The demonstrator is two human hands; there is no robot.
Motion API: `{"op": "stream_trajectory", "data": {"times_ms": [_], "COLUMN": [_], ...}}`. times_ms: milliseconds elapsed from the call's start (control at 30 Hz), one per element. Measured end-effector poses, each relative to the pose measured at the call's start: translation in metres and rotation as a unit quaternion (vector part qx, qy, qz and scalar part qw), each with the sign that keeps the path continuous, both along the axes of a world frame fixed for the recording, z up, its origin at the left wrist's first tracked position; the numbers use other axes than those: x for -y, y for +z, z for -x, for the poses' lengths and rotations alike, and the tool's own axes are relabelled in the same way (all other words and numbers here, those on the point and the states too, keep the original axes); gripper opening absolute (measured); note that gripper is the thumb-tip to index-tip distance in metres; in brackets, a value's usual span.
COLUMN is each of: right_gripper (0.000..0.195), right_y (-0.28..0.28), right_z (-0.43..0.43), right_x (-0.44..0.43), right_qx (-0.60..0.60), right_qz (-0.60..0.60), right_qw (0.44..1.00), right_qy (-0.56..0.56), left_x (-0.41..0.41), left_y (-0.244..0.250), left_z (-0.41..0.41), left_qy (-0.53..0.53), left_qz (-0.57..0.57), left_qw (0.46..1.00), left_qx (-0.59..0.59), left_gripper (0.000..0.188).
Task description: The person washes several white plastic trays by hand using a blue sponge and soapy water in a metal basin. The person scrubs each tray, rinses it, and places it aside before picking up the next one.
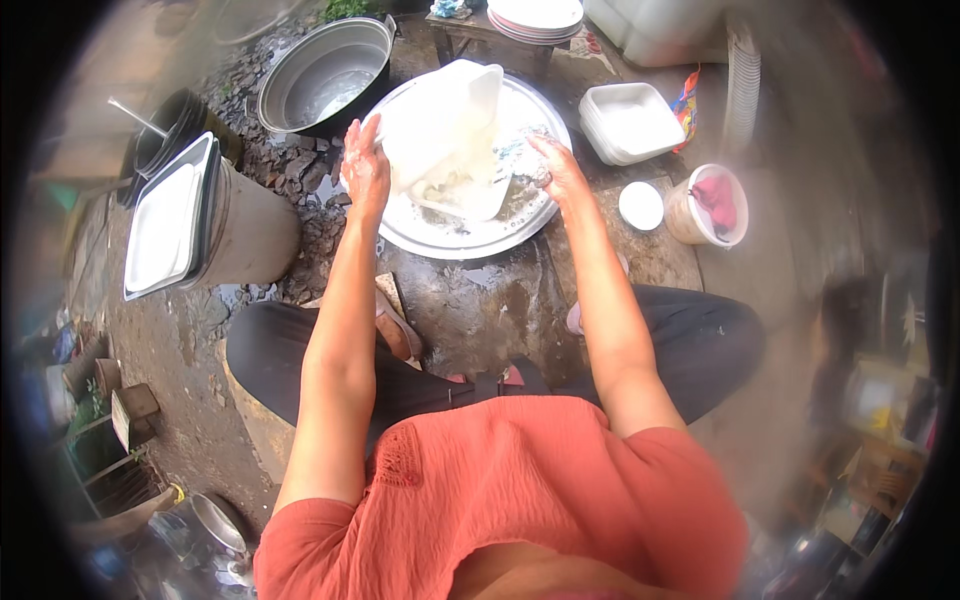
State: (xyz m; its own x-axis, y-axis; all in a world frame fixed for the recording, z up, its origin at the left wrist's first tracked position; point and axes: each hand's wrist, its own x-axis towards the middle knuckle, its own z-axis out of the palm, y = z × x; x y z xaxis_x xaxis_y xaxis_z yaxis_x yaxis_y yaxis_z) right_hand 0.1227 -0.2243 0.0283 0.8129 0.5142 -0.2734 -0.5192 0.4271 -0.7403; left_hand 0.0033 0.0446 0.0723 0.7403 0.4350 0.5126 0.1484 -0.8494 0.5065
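Observation:
A white plastic container (469,135) is tilted over a wide, round metal basin (457,246); glare washes out much of its outline. My left hand (365,166) is at the container's left side, thumb and fingers on its edge, with suds on the skin. In my right hand (559,166) is a foamy blue-and-white scrubbing cloth or pad (525,156), close to the container's right side. Cloudy, soapy water shows in the lower part of the basin.
A large metal pot (326,75) holds water at the upper left. White trays (169,217) lie on a bucket (251,225). Stacked white tubs (634,124), a round white lid (640,205) and a tub with a pink cloth (715,201) stand at right. Plates (536,15) rest on a low bench.

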Motion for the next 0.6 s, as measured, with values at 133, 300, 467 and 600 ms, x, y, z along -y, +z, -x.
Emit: {"op": "stream_trajectory", "data": {"times_ms": [133,300,467,600], "right_gripper": [0.030,0.038,0.049,0.054], "right_y": [-0.001,0.015,0.058,0.034], "right_z": [0.002,-0.001,-0.008,-0.010], "right_x": [-0.021,-0.047,-0.086,-0.100], "right_qx": [0.097,0.209,0.231,0.402], "right_qz": [0.091,0.252,0.232,0.334], "right_qw": [0.991,0.945,0.945,0.852], "right_qy": [0.031,0.015,-0.019,-0.035], "left_x": [-0.003,-0.006,-0.012,-0.010], "left_y": [-0.001,0.000,-0.009,-0.036], "left_z": [0.012,0.018,0.021,0.018], "left_qy": [0.029,0.027,0.015,-0.026], "left_qz": [0.034,0.068,0.110,0.469], "left_qw": [0.998,0.994,0.989,0.872], "left_qx": [0.049,0.079,0.092,0.138], "left_gripper": [0.056,0.053,0.041,0.043]}}
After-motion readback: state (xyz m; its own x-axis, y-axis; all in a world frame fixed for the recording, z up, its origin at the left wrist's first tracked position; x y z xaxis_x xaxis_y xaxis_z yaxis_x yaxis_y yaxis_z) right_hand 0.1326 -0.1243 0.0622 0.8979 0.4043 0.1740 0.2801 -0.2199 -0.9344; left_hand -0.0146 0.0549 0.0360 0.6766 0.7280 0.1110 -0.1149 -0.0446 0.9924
